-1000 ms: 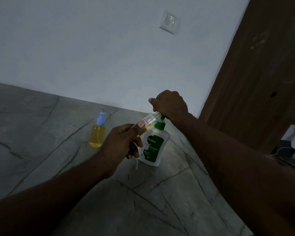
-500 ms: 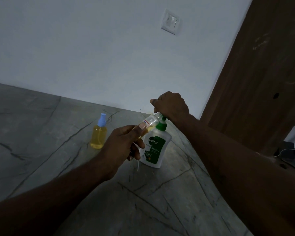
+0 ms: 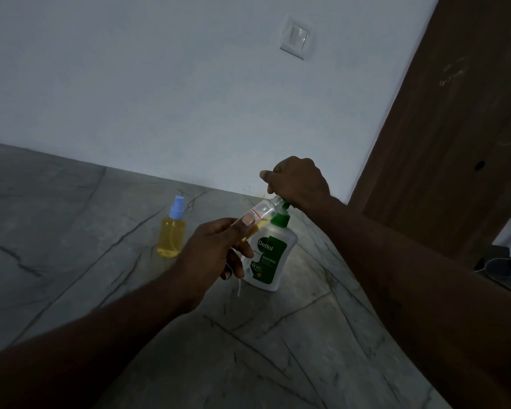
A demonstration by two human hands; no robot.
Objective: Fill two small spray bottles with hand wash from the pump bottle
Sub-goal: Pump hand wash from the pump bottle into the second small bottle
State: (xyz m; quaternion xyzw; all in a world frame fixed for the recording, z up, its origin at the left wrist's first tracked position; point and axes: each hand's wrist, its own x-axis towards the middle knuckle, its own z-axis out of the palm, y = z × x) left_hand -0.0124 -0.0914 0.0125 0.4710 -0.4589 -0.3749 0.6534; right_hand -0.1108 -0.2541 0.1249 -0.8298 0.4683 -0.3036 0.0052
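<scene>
Our left hand (image 3: 216, 255) pinches the small bottle (image 3: 261, 212), our right hand (image 3: 298, 181) curls over the pump bottle (image 3: 273, 255); we should press slowly, spout in mouth.

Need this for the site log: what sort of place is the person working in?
Likely an indoor room of a home, dimly lit: a grey veined stone surface, floor or counter I cannot tell, meets a plain white wall with a light switch, beside a brown wooden door.
</scene>
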